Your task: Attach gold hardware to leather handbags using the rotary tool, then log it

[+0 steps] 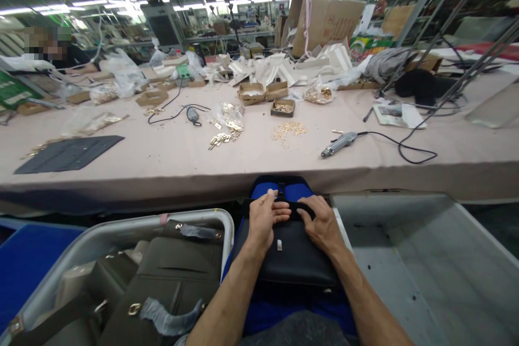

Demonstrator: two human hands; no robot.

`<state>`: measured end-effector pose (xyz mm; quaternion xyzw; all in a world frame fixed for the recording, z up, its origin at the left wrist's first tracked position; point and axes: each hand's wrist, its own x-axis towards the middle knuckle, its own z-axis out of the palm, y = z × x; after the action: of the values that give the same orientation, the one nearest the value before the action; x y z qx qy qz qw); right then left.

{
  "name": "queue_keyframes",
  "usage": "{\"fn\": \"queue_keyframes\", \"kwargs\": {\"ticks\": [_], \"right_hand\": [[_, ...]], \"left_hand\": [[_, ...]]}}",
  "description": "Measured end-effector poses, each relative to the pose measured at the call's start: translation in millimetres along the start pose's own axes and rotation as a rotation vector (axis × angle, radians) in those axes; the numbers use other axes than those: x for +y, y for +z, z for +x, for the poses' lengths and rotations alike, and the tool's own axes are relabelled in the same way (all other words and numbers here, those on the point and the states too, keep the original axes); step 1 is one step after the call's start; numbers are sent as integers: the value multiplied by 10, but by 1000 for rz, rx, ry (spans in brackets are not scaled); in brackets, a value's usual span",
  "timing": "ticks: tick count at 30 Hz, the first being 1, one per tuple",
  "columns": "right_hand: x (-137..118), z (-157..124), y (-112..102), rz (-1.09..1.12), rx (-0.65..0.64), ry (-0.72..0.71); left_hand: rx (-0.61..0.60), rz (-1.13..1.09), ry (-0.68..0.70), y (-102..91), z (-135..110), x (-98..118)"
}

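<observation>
A black bag (pixel 300 265) lies across my lap, with a small white piece (pixel 279 245) on its front. At the bag's upper edge, my left hand (pixel 265 219) rests with its fingers stretched out to the right and its thumb raised. Opposite it, my right hand (pixel 321 221) has bent fingers and thumb closed on the black band along that upper edge. Part of the band is hidden behind both hands.
To my left, a grey bin (pixel 162 223) holds dark olive bags (pixel 182 265). An open grey bin (pixel 405 292) stands at right. On the table are an electric screwdriver (pixel 338 144), small gold parts (pixel 290 131), little boxes (pixel 283 108) and a dark sheet (pixel 71 154). A person (pixel 68 57) sits far left.
</observation>
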<state>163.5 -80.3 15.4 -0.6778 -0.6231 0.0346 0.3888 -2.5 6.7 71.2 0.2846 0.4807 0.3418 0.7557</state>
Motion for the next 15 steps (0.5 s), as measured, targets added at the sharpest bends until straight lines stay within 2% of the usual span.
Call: {"fn": "queue_keyframes", "kwargs": {"ticks": [2, 4, 9, 15], "right_hand": [[-60, 18, 11, 82, 18, -26], [-113, 34, 20, 147, 34, -57], [-151, 52, 86, 239, 15, -95], [-165, 98, 196, 333, -53, -104]], "left_hand": [[-1, -78, -77, -43, -3, 51], [8, -112, -93, -111, -4, 70], [-56, -146, -3, -314, -38, -12], [-23, -155, 82, -452, -98, -76]]}}
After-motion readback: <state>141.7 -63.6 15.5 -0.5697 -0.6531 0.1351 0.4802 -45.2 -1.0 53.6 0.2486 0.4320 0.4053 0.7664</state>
